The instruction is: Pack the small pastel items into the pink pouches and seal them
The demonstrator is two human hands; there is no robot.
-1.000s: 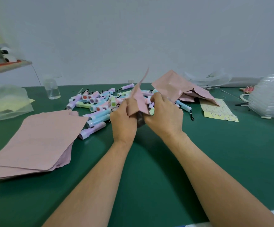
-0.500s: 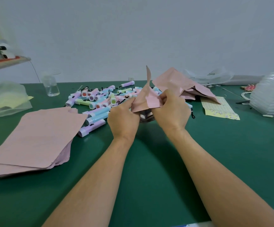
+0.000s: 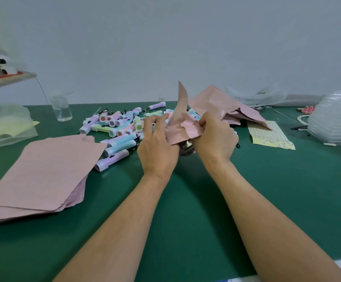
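Both hands were raised just above the green table [image 3: 186, 210], close together, gripping one pink pouch [image 3: 183, 127] between them; the left hand [image 3: 158, 147] had its fingers curled round the pouch's left side, thumb tucked under the crumpled film; the right hand [image 3: 214, 139] pinched the right side, knuckles bent and the fingertips pressed into the fold; one corner of the pouch stood up in a tall point above the hands; something dark and glossy showed under the pouch between the two hands, too hidden to tell what it was; the pastel items [image 3: 120, 127], short tubes in lilac, blue, green and pink with black loops, lay heaped on the table just behind and to the left of the hands; a flat stack of pink pouches [image 3: 41, 171] rested near the left edge; further pouches [image 3: 226, 107] lay rumpled behind the right hand; a yellow patterned sheet [image 3: 271, 137] lay to the right of them; a clear jar [image 3: 61, 107] stood at the back left, beside a clear plastic bag [image 3: 4, 127]; a pile of clear plastic [image 3: 336, 119] sat at the far right
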